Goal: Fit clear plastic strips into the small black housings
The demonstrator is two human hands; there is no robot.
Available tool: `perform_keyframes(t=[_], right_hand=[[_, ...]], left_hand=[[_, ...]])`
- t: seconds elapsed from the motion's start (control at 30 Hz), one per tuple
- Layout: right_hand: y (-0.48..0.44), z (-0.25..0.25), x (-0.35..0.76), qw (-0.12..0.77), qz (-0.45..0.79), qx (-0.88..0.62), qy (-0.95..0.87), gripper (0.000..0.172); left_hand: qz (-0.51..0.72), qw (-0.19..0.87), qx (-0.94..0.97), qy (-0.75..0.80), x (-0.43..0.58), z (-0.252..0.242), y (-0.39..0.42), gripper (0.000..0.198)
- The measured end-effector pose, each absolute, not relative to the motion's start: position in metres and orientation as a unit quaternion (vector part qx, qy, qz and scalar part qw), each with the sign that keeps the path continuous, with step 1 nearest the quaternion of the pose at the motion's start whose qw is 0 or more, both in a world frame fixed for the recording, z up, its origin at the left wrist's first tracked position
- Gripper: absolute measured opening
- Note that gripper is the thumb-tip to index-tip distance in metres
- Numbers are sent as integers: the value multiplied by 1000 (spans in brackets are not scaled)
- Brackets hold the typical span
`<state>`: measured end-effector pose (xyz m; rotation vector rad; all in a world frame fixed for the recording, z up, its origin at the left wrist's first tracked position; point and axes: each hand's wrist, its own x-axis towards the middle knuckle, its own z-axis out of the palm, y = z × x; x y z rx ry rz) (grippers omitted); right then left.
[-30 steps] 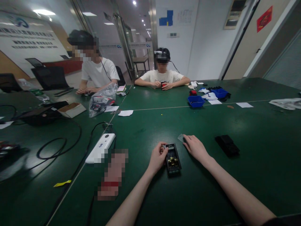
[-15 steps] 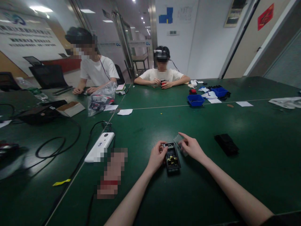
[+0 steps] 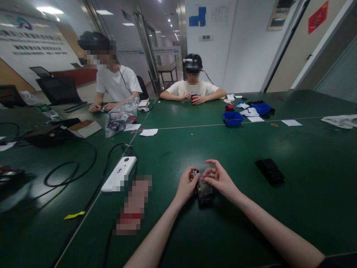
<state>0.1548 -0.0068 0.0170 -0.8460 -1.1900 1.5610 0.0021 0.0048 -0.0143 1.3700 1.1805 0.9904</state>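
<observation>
My left hand (image 3: 188, 184) grips the upper left side of a small black box (image 3: 205, 200) on the green table, thumb over its edge. Over the box lies a clear plastic cover (image 3: 206, 189), which hides most of the gold-coloured parts inside. My right hand (image 3: 221, 181) holds this cover at its right side, thumb and fingers closed on it. Whether the cover rests on the box or sits just above it, I cannot tell. To the right of my right hand lies a black folded pouch (image 3: 270, 171).
Left of my hands are a white numbered power bank (image 3: 119, 174), a blurred-out pinkish item (image 3: 135, 204) and black cables (image 3: 73, 175). Across the table (image 3: 173, 149) sit two people in white shirts. Blue trays (image 3: 233, 118) stand at the back right, a plastic bag (image 3: 120, 118) at the back left.
My right hand has moved left with the clear cover, from beside the black box to over it. My left hand has kept its grip on the box.
</observation>
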Motion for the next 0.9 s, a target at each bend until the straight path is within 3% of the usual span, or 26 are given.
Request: perform_keyframes(t=[0.77,0.9], right_hand=[[-6,14,161,402,593,-411,-564,48],[-6,18,165,381,533,-427,-623,45]], left_hand=[[396,507,580,500,2,-12,4,25],[395,510,578,500,1,-12,4,25]])
